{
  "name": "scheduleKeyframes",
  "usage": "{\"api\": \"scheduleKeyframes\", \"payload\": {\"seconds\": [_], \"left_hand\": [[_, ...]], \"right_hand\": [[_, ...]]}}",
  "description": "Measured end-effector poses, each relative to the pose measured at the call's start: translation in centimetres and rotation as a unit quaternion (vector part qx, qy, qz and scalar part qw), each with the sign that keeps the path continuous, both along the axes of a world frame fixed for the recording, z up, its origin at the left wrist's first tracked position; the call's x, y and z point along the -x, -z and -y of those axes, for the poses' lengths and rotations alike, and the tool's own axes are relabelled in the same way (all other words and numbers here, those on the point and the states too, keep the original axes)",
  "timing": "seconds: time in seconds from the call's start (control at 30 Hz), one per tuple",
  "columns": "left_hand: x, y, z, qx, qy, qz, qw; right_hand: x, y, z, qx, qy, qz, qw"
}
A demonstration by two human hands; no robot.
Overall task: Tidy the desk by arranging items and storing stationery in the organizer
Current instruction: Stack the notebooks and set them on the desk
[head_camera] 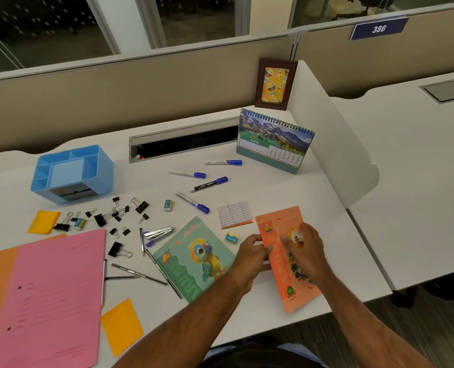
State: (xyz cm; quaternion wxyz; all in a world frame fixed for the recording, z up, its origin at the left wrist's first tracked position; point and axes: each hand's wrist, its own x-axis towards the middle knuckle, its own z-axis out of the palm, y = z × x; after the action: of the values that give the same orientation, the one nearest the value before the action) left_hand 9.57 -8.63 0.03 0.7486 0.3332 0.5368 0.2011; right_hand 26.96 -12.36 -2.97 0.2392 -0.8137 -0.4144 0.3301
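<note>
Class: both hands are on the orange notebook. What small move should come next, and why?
Probably slide the orange notebook left onto the green notebook. The left hand grips its left edge and the right hand rests on its cover; the two books lie side by side, so stacking them looks the shortest tidy step.

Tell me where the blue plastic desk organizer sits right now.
In the head view, the blue plastic desk organizer stands at the far left of the white desk, behind the scattered black binder clips.

Pretty clearly an open-plan office: white desk with beige cubicle partitions, a numbered seat tag (386), desk calendar, glass walls behind.
</note>
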Motion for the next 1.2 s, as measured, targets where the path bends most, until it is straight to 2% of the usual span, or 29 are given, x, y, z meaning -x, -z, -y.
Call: {"api": "scheduleKeyframes", "payload": {"seconds": [0.07, 0.17, 0.33, 0.57, 0.83, 0.97, 1.07, 1.2], "left_hand": [[0.0, -0.6, -0.1, -0.014, -0.01, -0.001, 1.0], [0.8, -1.4, -0.8, -0.044, -0.027, 0.0, 0.999], [3.8, -3.1, -2.5, -0.072, -0.086, 0.002, 0.994], [9.1, -4.2, -3.1, -0.067, -0.179, 0.025, 0.981], [14.0, -1.9, -1.8, -0.066, -0.25, -0.005, 0.966], [15.8, 0.4, -0.3, -0.054, -0.304, -0.106, 0.945], [16.2, 1.7, 1.5, -0.032, -0.341, -0.144, 0.928], [16.1, 3.8, 3.2, -0.024, -0.324, -0.211, 0.922]], "right_hand": [[0.1, -0.8, -0.2, -0.029, 0.015, -0.02, 0.999], [0.0, -1.3, -0.6, -0.016, 0.038, -0.046, 0.998], [0.6, -2.4, -1.7, -0.026, 0.026, -0.22, 0.975], [3.2, -5.5, -2.9, -0.025, 0.005, -0.372, 0.928], [7.0, -5.8, -3.6, -0.019, -0.025, -0.352, 0.935], [7.5, -5.2, -3.6, -0.017, -0.022, -0.347, 0.938], [7.3, -5.0, -3.5, -0.014, -0.024, -0.34, 0.94], [6.7, -4.9, -3.6, -0.012, -0.023, -0.336, 0.941]]}}
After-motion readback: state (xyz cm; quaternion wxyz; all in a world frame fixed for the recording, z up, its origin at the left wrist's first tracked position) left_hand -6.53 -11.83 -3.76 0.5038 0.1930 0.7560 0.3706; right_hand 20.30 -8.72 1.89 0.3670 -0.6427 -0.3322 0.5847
